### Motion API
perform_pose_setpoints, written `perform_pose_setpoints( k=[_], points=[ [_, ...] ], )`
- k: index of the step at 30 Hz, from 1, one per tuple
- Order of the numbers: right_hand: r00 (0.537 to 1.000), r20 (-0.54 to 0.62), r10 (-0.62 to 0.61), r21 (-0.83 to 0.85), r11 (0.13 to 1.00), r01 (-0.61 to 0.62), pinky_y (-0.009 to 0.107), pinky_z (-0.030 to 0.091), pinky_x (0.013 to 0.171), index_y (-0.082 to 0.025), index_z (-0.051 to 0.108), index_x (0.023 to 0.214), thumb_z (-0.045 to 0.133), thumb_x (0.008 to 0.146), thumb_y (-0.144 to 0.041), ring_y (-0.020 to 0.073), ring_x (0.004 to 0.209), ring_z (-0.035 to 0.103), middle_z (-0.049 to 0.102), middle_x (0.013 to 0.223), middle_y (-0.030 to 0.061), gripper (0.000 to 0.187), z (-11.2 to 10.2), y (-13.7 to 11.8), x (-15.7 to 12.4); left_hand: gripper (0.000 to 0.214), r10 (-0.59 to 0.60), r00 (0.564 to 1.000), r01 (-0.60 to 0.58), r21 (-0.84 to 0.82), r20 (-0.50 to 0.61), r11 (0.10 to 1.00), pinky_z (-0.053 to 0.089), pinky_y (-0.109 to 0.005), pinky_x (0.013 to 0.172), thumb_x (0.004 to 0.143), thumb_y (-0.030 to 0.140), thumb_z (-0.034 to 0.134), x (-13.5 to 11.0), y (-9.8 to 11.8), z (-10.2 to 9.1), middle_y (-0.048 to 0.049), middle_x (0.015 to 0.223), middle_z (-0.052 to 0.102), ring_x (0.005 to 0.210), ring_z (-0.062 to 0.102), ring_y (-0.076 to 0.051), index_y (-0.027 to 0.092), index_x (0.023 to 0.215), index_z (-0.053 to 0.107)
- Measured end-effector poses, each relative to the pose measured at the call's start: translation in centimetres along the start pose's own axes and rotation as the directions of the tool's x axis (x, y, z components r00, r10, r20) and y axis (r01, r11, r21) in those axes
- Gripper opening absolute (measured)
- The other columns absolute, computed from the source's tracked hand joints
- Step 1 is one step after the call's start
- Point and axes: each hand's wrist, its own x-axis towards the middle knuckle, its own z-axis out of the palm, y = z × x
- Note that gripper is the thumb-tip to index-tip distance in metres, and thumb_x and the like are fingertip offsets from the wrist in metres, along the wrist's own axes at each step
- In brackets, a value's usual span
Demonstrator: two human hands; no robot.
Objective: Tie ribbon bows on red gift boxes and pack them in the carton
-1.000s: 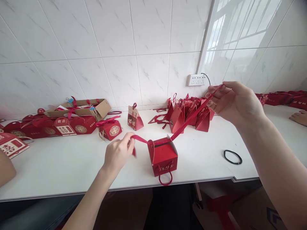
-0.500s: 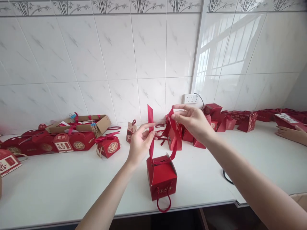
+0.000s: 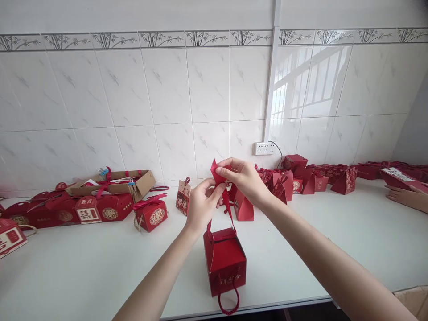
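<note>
Both hands meet above a red gable-style gift box (image 3: 227, 263), which stands upright on the white worktop (image 3: 290, 272) close to its near edge, its twisted cord handle (image 3: 237, 296) hanging down the front. A red ribbon (image 3: 228, 205) runs across the box top between the two raised side flaps, and its two lengths rise from there to the fingers. The left hand (image 3: 204, 200) is nearly closed, thumb against fingers, with the ribbon pinched in it; the right hand (image 3: 242, 177) pinches it just above between thumb and forefinger, its other fingers loosely curled. One pointed ribbon end sticks up over the fingertips; exactly how the lengths cross is hidden. The step in hand looks like bringing the two lengths together over the box, with no finished knot or bow visible there. From here, the next move seems to call for a firm pinch at the crossing by one hand, leaving the other free to guide an end around, with the pull even so that the light box stays put. Behind the hands, near the wall, stand a cartoon-printed favour box (image 3: 183, 198) and a bow-topped gift box (image 3: 154, 217).
</note>
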Motion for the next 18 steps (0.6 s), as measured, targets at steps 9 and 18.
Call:
perform_pose_setpoints(
  k=[9,18],
  points=[
    [0.96,-0.184,-0.212,-0.162,0.97,0.183,0.032,0.052,0.072,-0.019,0.059,0.099,0.068,0.077,-0.031,0.0182,0.079,0.066,0.069,0.078,0.0027,0.027,-0.1,1.8,-4.2,0.022,-0.093,0.995,0.1,-0.361,0.037,0.927,0.043,-0.019,0.052,0.079,0.037,0.064,-0.1,-0.8,-0.8,0.0013,0.074,0.061,0.056,0.053,-0.007,0.018,0.084,0.055],
    [0.989,0.069,-0.127,-0.201,0.97,0.139,0.034,0.05,0.078,-0.019,0.06,0.091,0.066,0.078,-0.043,0.0183,0.086,0.063,0.066,0.093,0.0062,0.028,-0.7,5.1,-6.2,0.016,0.113,0.947,-0.101,-0.058,0.302,0.993,0.046,-0.022,0.063,0.086,0.032,0.057,-0.5,-0.8,-2.2,0.0025,0.064,0.059,0.063,0.056,-0.009,0.018,0.08,0.055]
  ],
)
